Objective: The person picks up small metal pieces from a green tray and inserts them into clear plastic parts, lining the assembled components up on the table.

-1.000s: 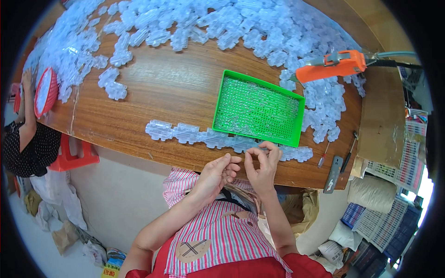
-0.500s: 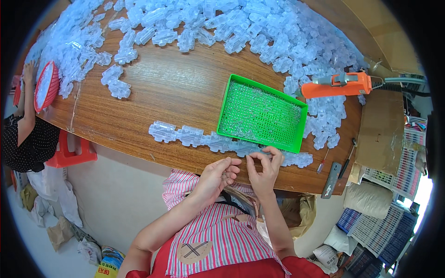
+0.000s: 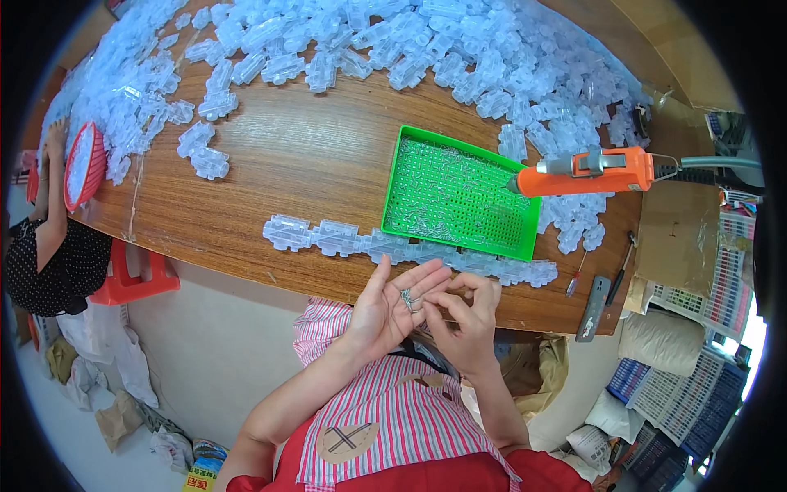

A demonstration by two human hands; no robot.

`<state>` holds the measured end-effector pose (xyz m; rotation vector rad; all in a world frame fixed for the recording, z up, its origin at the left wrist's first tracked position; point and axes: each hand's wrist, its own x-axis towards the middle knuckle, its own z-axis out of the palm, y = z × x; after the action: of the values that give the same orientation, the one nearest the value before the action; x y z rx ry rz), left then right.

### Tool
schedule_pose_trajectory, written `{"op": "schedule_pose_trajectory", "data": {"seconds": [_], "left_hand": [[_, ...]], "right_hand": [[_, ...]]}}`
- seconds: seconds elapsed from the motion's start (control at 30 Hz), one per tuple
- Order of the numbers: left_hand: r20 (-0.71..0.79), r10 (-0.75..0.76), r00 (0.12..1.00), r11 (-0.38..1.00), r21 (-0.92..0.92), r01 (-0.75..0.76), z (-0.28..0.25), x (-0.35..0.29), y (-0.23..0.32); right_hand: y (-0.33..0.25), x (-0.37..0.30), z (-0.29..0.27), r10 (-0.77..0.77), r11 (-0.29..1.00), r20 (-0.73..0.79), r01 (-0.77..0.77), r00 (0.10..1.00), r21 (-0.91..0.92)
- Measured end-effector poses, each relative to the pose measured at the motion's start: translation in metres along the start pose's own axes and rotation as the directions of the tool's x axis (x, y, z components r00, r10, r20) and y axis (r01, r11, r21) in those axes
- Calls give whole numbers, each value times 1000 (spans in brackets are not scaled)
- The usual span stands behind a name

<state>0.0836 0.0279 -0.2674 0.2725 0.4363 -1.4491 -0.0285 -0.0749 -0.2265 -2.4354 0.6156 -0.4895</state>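
My left hand (image 3: 392, 307) is held palm up just below the table edge, cupping several small metal screws (image 3: 407, 297). My right hand (image 3: 466, 316) is beside it, fingertips pinched at the screws in the left palm. Above the hands a row of pale translucent plastic parts (image 3: 393, 246) lies along the near edge of the wooden table (image 3: 311, 164). Behind the row stands a green perforated tray (image 3: 459, 197) with many small metal pieces in it.
An orange powered screwdriver (image 3: 586, 172) hangs over the tray's right end with a grey hose. Heaps of translucent plastic parts (image 3: 369, 41) cover the far table. Another person with a red basket (image 3: 82, 164) sits at the left. A red stool (image 3: 123, 283), sacks and crates stand around.
My left hand has turned palm up and opened flat, showing the screws. My right hand's fingers have moved onto that palm. The view shifted slightly downward.
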Motion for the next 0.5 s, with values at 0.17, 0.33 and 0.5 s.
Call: {"op": "schedule_pose_trajectory", "data": {"seconds": [0.17,0.33,0.5], "left_hand": [[-25,58,998,990,127,-54,8,-2,0],[-11,112,994,976,191,-108,9,-2,1],[-17,116,993,985,134,-113,3,-3,1]], "right_hand": [[0,-1,9,-25,999,-35,24,999,-21],[-6,4,17,-52,998,-51,50,997,-46],[-5,8,23,-18,999,-24,19,1000,33]]}}
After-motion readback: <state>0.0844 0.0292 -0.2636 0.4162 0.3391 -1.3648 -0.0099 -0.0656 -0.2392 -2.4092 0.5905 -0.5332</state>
